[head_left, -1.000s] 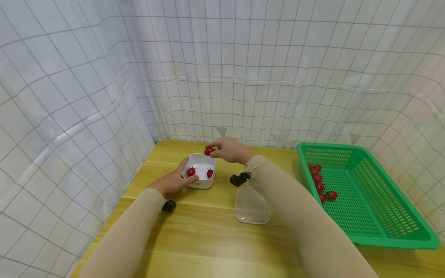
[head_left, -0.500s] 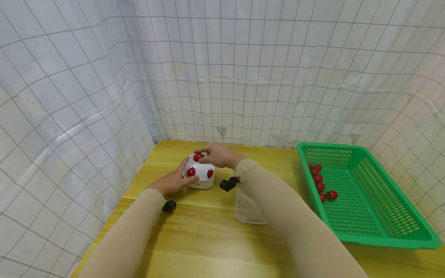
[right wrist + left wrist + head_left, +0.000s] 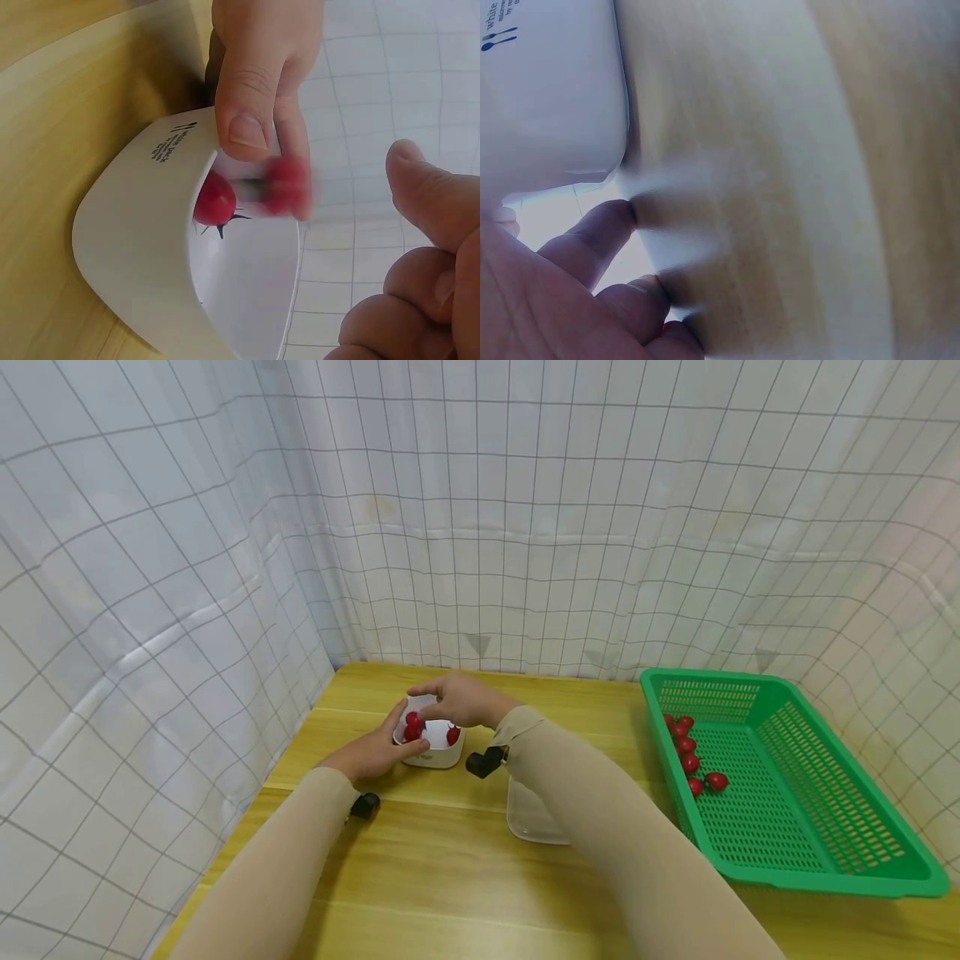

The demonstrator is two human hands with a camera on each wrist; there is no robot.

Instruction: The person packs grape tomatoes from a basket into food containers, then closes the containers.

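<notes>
I see the right hand [image 3: 459,700] over the back of the white box [image 3: 435,761], its grip relaxed: on my right wrist feed the fingers and thumb stand apart from the fruit and hold nothing. Just off them, a red tomato [image 3: 288,186] is smeared by motion blur within the box's mouth, so I can't tell whether it rests on anything. The left hand [image 3: 375,748] has its grip on the box, thumb lapped over the near rim, fingers along the left side. Inside, a second tomato [image 3: 215,199] with dark sepals lies beside the blurred one; a third tomato [image 3: 453,735] sits by the right wall.

The print [image 3: 174,142] on the near wall, beside the left thumb, reads "white pack" on my right wrist feed. My left wrist feed cuts that to "white", with a blue spoon-and-fork mark [image 3: 499,39]; I can't make out the finer lines reliably.

Farther out, a translucent lid [image 3: 531,818] lies on the wooden counter [image 3: 420,877], partly hidden by the right sleeve [image 3: 600,827]. Off to the right, a green basket [image 3: 840,882] holds more tomatoes [image 3: 717,781], most along its left wall. A white gridded sheet [image 3: 480,485] hangs behind.
</notes>
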